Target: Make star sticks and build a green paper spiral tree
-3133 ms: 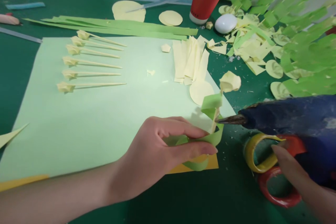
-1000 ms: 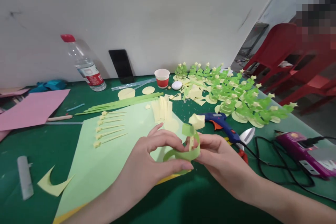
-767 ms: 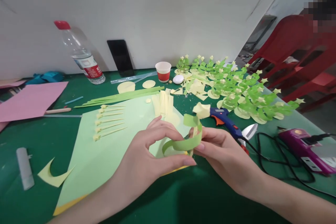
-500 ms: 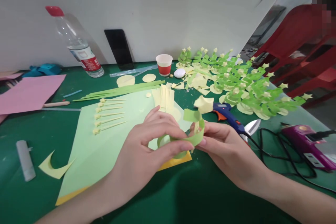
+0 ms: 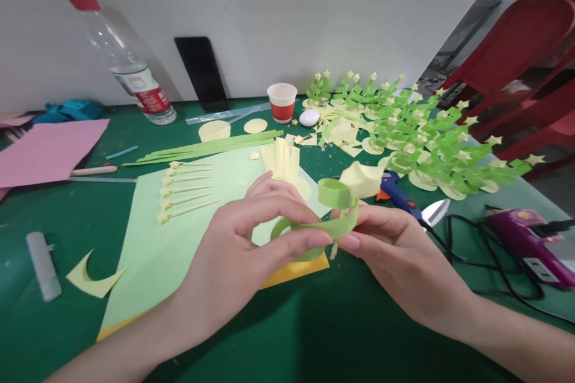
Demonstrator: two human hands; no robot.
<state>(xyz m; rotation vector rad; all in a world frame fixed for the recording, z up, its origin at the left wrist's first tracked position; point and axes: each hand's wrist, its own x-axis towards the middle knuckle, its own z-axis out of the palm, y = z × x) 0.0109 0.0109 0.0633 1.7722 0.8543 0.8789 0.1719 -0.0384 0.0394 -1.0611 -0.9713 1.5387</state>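
Observation:
My left hand (image 5: 251,245) pinches a light green paper strip (image 5: 336,193) between thumb and forefinger. The strip curls upward in a loop around a thin pale-yellow paper stem (image 5: 334,249). Topping that stem is a folded cream paper star (image 5: 362,179). The fingers of my right hand (image 5: 395,257) are closed on the stem, just below the star and close to my left fingertips. Under my hands lies a pale green sheet (image 5: 148,251) over a yellow one (image 5: 300,269). Several star-tipped paper stems (image 5: 188,192) rest in a row on the green sheet.
Finished green spiral plants with stars (image 5: 431,137) crowd the back right. A blue glue gun (image 5: 399,196), scissors (image 5: 435,211) and a purple power strip (image 5: 530,245) with cords lie to the right. Along the wall stand a bottle (image 5: 144,93), phone (image 5: 202,75) and paper cup (image 5: 282,102).
The star and stem have shifted slightly right and tilted. The strip's upper loop shows rounder beside the star. Both hands keep their pinch, and the camera view has moved a little.

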